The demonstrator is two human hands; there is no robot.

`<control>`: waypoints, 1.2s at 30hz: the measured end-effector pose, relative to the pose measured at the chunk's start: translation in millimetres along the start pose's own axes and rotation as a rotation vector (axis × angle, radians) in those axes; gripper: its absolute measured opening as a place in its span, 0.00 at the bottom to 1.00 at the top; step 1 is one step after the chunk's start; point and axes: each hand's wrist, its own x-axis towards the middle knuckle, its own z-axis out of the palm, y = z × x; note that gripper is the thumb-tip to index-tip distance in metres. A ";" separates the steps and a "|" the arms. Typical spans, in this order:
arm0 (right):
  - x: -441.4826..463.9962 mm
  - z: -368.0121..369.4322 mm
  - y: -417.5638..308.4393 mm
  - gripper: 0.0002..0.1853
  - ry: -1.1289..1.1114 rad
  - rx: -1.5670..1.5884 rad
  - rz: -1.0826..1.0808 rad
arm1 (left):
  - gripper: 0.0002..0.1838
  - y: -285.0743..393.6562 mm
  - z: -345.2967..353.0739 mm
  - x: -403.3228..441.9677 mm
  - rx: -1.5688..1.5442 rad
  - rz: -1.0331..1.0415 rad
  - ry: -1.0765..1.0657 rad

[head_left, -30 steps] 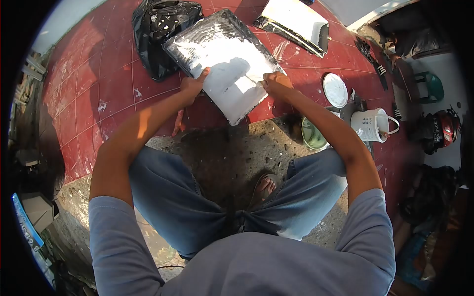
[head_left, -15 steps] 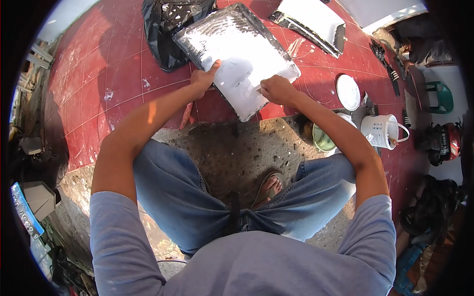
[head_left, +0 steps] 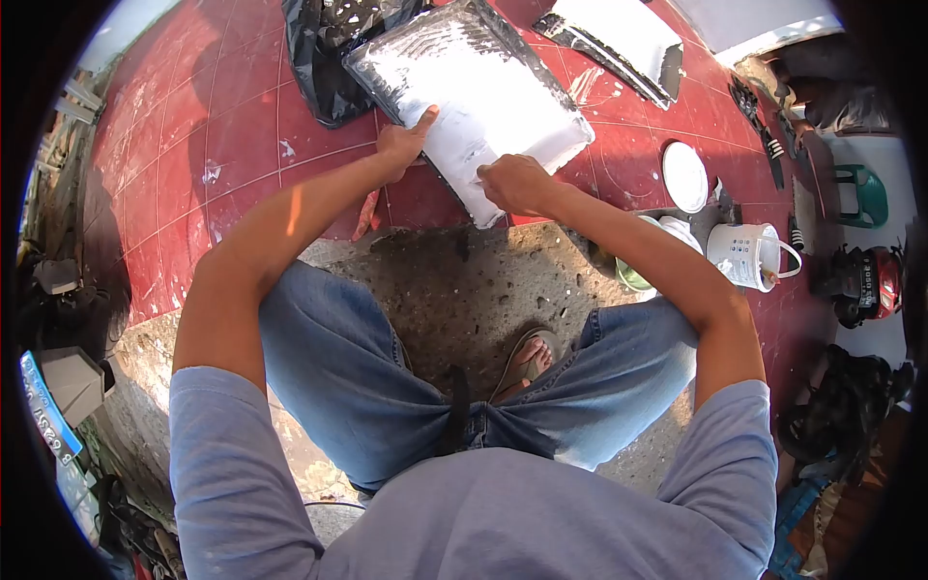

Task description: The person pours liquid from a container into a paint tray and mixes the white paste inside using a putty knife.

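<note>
A black paint tray (head_left: 517,106) coated with white paint lies tilted across the floor ahead of me, its ribbed end farthest away. My left hand (head_left: 403,151) is closed on the tray's left edge, thumb on top and fingers underneath, out of sight. Over the near part of the tray, my right hand (head_left: 517,184) is closed with its knuckles up, close to the wet paint. Whatever it pinches, if anything, is too small or hidden to name. A black plastic bag (head_left: 329,82) sits against the tray's far left side.
Another paint-covered tray (head_left: 619,39) lies at the back right. On the right are a round white lid (head_left: 684,177), a white bucket (head_left: 742,255) with a handle, and a greenish container (head_left: 633,277) partly behind my forearm. Red tiles (head_left: 242,145) end at a rough concrete step (head_left: 464,280).
My right hand has moved left across the near part of the tray. My left hand keeps its hold on the edge. The whole view has shifted slightly.
</note>
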 end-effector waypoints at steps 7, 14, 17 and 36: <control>-2.2 -2.0 23.5 0.11 0.096 0.027 0.046 | 0.45 5.8 -4.4 -9.2 0.074 0.013 0.068; -5.9 -11.4 34.7 0.09 0.014 -0.014 0.060 | 0.44 10.8 -5.6 -14.2 0.105 -0.001 0.105; -6.5 -4.6 28.9 0.10 0.116 0.025 0.017 | 0.45 8.5 -3.8 -11.7 0.071 0.024 0.056; -4.6 0.2 25.5 0.10 0.094 0.039 0.080 | 0.44 -14.2 -4.0 22.7 0.035 -0.056 0.079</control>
